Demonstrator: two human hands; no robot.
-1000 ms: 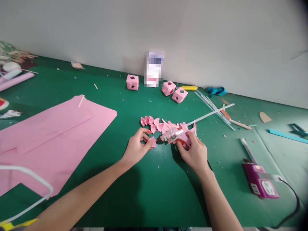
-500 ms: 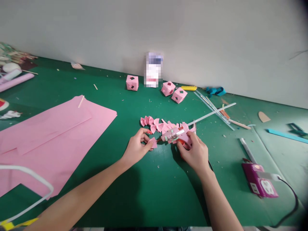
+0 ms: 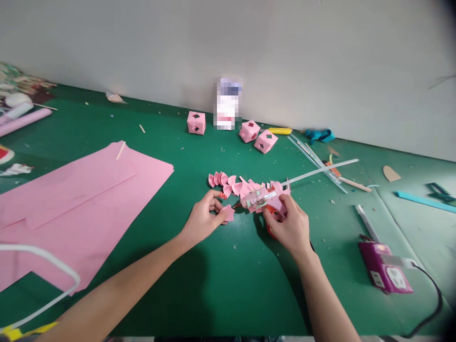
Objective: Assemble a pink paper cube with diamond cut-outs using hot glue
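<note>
Between the thumb and fingers of my left hand (image 3: pixel 203 216) is a small pink paper piece (image 3: pixel 229 213). My right hand (image 3: pixel 289 225) is closed round the handle of a pink hot glue gun (image 3: pixel 258 197), whose nozzle points left at the paper piece, close to its edge. A long clear glue stick (image 3: pixel 320 172) sticks out of the gun's back end. Just behind the gun and my left fingers lie several folded pink paper pieces (image 3: pixel 231 185), partly hidden by the gun.
Pink paper sheets (image 3: pixel 117 209) cover the left. Along the wall stand a pink paper cube (image 3: pixel 196 123), two more such shapes (image 3: pixel 266 141) and a blurred-out upright object (image 3: pixel 228 104). To the right are loose glue sticks (image 3: pixel 313 159), a yellow cutter (image 3: pixel 280 130) and a purple power strip (image 3: pixel 384 267).
The glue gun has drawn back slightly to the right, and its glue stick has swung a little lower. My left hand has barely moved, still pinching the paper piece.
</note>
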